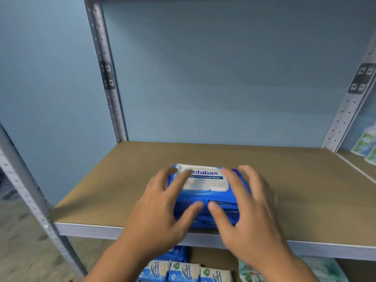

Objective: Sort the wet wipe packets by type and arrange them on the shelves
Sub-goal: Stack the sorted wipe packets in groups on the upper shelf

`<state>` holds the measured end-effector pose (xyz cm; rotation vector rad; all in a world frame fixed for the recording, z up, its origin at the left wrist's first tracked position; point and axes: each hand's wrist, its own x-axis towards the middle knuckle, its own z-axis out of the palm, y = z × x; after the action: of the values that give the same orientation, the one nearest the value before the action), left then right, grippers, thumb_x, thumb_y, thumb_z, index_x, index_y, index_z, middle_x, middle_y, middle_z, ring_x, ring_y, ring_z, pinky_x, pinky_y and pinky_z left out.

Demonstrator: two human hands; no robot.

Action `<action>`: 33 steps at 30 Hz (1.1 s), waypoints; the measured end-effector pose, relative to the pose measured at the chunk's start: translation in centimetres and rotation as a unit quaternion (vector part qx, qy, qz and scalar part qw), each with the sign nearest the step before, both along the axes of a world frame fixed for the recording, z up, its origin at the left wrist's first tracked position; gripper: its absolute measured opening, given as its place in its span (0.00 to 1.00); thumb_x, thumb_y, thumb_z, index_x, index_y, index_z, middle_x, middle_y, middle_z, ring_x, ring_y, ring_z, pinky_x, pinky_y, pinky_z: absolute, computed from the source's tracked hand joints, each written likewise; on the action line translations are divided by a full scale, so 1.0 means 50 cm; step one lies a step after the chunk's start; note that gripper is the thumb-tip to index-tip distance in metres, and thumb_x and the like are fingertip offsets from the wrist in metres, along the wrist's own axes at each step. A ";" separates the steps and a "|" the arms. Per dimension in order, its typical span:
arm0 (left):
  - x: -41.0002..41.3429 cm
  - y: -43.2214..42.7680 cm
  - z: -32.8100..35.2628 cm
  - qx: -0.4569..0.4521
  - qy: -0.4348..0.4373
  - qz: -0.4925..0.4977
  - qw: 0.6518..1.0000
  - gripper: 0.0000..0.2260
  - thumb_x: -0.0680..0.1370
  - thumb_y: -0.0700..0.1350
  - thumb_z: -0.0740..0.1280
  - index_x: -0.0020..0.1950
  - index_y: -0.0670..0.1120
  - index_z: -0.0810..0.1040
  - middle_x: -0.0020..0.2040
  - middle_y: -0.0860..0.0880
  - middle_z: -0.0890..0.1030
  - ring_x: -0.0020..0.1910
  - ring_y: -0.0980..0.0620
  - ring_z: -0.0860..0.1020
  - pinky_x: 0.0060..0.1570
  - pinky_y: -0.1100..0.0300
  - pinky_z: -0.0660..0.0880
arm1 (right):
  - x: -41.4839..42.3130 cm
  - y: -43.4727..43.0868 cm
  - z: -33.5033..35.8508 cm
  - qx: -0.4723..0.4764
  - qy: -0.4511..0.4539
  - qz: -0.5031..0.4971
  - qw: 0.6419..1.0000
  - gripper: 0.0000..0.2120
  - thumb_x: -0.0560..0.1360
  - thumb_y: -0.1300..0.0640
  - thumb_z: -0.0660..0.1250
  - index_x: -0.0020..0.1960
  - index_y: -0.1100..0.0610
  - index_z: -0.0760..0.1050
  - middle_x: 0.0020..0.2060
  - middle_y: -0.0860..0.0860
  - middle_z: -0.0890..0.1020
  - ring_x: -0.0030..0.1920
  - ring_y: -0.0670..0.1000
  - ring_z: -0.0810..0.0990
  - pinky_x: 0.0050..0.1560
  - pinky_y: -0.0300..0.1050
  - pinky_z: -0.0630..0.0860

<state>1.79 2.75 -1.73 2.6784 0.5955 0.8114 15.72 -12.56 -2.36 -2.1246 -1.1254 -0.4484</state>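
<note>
Out on the left, the grey slotted upright (109, 82) frames the bay, and the brown shelf board (305, 190) is bare apart from the one stack. Now the left hand (162, 210): fingers spread, palm laid flat on the near left side of the blue Antabax wipes stack (205, 192), thumb on the front face. It looks like a steadying press, not a closed grip. That stack sits near the front edge, roughly mid-shelf, label facing up, apparently several packets deep. Moving across, the right hand (248, 208) mirrors it, open and splayed along the right side, likely squaring the pile so it sits straight. Below, between the forearms, smaller blue-and-white packets (183, 271) wait on the lower level, unsorted by my reading. Far right, green-patterned packs (366, 145) stand on the neighbouring shelf.
</note>
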 end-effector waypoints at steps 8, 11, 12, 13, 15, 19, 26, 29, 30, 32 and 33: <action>0.009 -0.001 -0.070 0.063 0.000 -0.017 0.998 0.42 0.70 0.52 0.77 0.79 0.64 0.57 0.80 0.56 0.60 0.78 0.47 0.64 0.53 0.53 0.81 | 0.001 0.011 -0.059 -0.116 -0.026 0.030 0.992 0.47 0.67 0.50 0.76 0.79 0.38 0.55 0.81 0.42 0.53 0.79 0.53 0.55 0.71 0.53 0.69; 0.024 0.011 -0.084 0.042 -0.030 -0.010 0.999 0.45 0.68 0.46 0.80 0.78 0.64 0.60 0.79 0.56 0.63 0.76 0.47 0.67 0.50 0.54 0.81 | 0.011 0.027 -0.063 -0.096 -0.023 0.037 0.994 0.47 0.66 0.52 0.80 0.78 0.40 0.60 0.80 0.44 0.58 0.78 0.53 0.60 0.70 0.51 0.69; 0.029 0.017 -0.088 0.039 -0.034 -0.010 0.999 0.45 0.68 0.45 0.80 0.78 0.64 0.60 0.79 0.57 0.62 0.76 0.48 0.66 0.51 0.54 0.81 | 0.017 0.034 -0.065 -0.091 -0.024 0.038 0.995 0.47 0.65 0.53 0.81 0.78 0.41 0.63 0.79 0.46 0.60 0.77 0.54 0.62 0.70 0.52 0.70; 0.035 0.023 -0.092 0.041 -0.040 -0.008 0.998 0.44 0.69 0.45 0.79 0.78 0.64 0.60 0.80 0.57 0.62 0.76 0.49 0.66 0.52 0.55 0.80 | 0.024 0.042 -0.065 -0.090 -0.025 0.038 0.995 0.47 0.64 0.54 0.82 0.77 0.42 0.64 0.79 0.47 0.63 0.77 0.56 0.64 0.69 0.53 0.71; 0.047 0.040 -0.098 0.041 -0.054 -0.008 0.998 0.43 0.70 0.45 0.78 0.77 0.66 0.59 0.80 0.59 0.60 0.76 0.52 0.64 0.53 0.55 0.79 | 0.042 0.060 -0.066 -0.094 -0.029 0.039 0.994 0.46 0.64 0.54 0.82 0.77 0.42 0.65 0.78 0.48 0.64 0.76 0.57 0.65 0.70 0.55 0.72; 0.081 0.087 -0.103 0.030 -0.058 -0.013 0.998 0.42 0.74 0.47 0.74 0.77 0.70 0.52 0.80 0.64 0.53 0.79 0.57 0.56 0.62 0.54 0.76 | 0.079 0.104 -0.064 -0.117 -0.039 0.039 0.992 0.43 0.70 0.50 0.78 0.79 0.39 0.59 0.80 0.45 0.56 0.79 0.55 0.58 0.72 0.55 0.70; 0.166 0.192 -0.104 0.034 -0.052 -0.017 0.998 0.37 0.74 0.46 0.74 0.78 0.64 0.60 0.81 0.60 0.56 0.79 0.54 0.60 0.64 0.51 0.74 | 0.155 0.199 -0.051 -0.148 -0.022 0.045 0.988 0.41 0.77 0.48 0.70 0.80 0.37 0.48 0.81 0.42 0.45 0.81 0.51 0.46 0.76 0.47 0.60; 0.209 0.238 -0.102 0.026 -0.047 -0.014 0.998 0.37 0.75 0.45 0.73 0.78 0.64 0.60 0.81 0.60 0.55 0.79 0.53 0.60 0.65 0.52 0.73 | 0.196 0.252 -0.054 -0.150 -0.014 0.041 0.988 0.41 0.77 0.49 0.71 0.80 0.38 0.50 0.81 0.43 0.46 0.81 0.52 0.47 0.76 0.46 0.59; 0.223 0.253 -0.101 0.022 -0.047 -0.015 0.999 0.37 0.75 0.45 0.73 0.78 0.63 0.61 0.81 0.60 0.55 0.79 0.53 0.59 0.67 0.52 0.71 | 0.210 0.269 -0.056 -0.150 -0.014 0.037 0.988 0.41 0.77 0.49 0.72 0.80 0.38 0.50 0.81 0.43 0.47 0.81 0.52 0.48 0.76 0.47 0.60; 0.251 0.285 -0.100 0.014 -0.048 -0.016 0.999 0.36 0.74 0.43 0.74 0.78 0.62 0.63 0.81 0.57 0.57 0.78 0.50 0.61 0.71 0.52 0.68 | 0.236 0.302 -0.059 -0.143 -0.016 0.035 0.989 0.41 0.75 0.49 0.73 0.80 0.39 0.52 0.81 0.44 0.49 0.81 0.53 0.50 0.76 0.48 0.61; 0.264 0.299 -0.100 0.013 -0.049 -0.016 0.999 0.36 0.74 0.43 0.74 0.78 0.61 0.63 0.81 0.56 0.57 0.77 0.49 0.62 0.72 0.53 0.66 | 0.248 0.317 -0.059 -0.142 -0.016 0.035 0.989 0.42 0.75 0.49 0.73 0.80 0.39 0.52 0.81 0.44 0.49 0.81 0.53 0.50 0.76 0.48 0.61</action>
<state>14.99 17.71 -6.73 2.6465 0.5212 0.9425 28.13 3.29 -5.31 -2.3185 -1.3446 -0.3055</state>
